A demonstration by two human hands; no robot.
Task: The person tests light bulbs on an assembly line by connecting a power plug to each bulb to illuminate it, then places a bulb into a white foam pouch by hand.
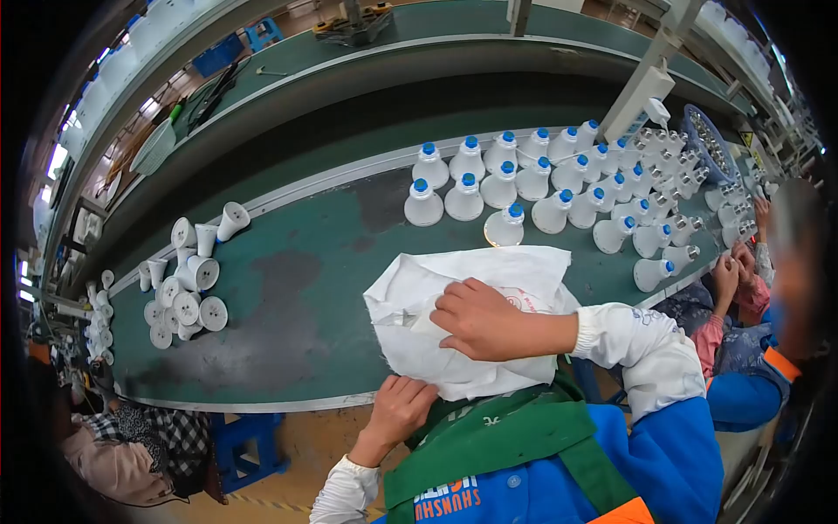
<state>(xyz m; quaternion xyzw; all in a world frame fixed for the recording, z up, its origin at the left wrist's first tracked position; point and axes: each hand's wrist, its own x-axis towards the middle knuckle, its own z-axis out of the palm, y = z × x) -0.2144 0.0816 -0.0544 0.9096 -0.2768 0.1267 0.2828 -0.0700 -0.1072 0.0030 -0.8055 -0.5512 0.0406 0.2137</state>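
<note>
A white cloth (419, 349) with a red print at its right side lies creased over the front edge of the workbench and my lap. My right hand (480, 320) rests on its middle, fingers bent and closed on a fold of it. At the cloth's lower left corner, my left hand (403, 407) has its fingers curled together on the edge. Just beyond the cloth stands a white bulb housing (504, 229) with a blue top, nearest of several in rows. What lies under the cloth is hidden.
White cone-shaped parts (199, 272) lie in a cluster on the left of the green bench (297, 332). Bulb housings with metal caps (668, 162) and a blue basket (709, 144) are at the right. A co-worker's hands (731, 271) are near there. Another person sits at lower left.
</note>
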